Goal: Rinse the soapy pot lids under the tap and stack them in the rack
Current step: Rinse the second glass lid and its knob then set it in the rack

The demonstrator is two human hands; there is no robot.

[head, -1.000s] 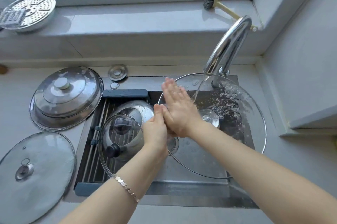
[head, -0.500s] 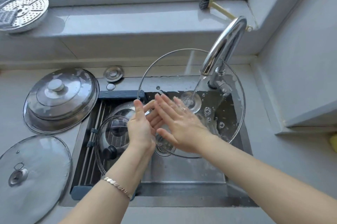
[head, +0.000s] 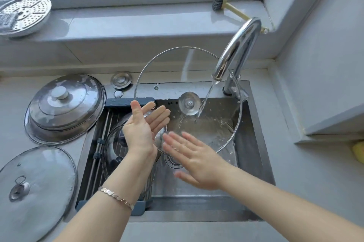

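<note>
Counter, far left: a flat glass lid (head: 37,188) and a steel lid (head: 65,107) are lying knob-up beside the sink. The steel one is showing soap flecks, so both are probably waiting for their rinse.

Rack: the rack (head: 98,143) is sitting across the sink's left end and is carrying a small glass lid (head: 110,143) with a dark knob.

Left hand: the left hand (head: 139,131) is reaching in over the rack, fingers straight and close together, thumb up. It is bracing the left rim of the lid being rinsed.

Lid under the tap: the big glass lid (head: 167,76) is standing nearly upright above the sink (head: 256,143), its central knob (head: 189,105) just beside the falling water.

Handling: it is looking wide, rigid, wet and slick, and being glass it is breakable. I would judge the metal rim or the knob a safer hold than the bare face, and it should be kept clear of the spout.

Right hand: the right hand (head: 195,159) is blurring a little, fingers spread flat, palm meeting the lid's lower edge. It is propping the lid, not clasping it.

Tap: the tap (head: 238,48) is arching over the lid's right side, and its stream (head: 204,101) is running down the glass and splashing into the basin.
</note>
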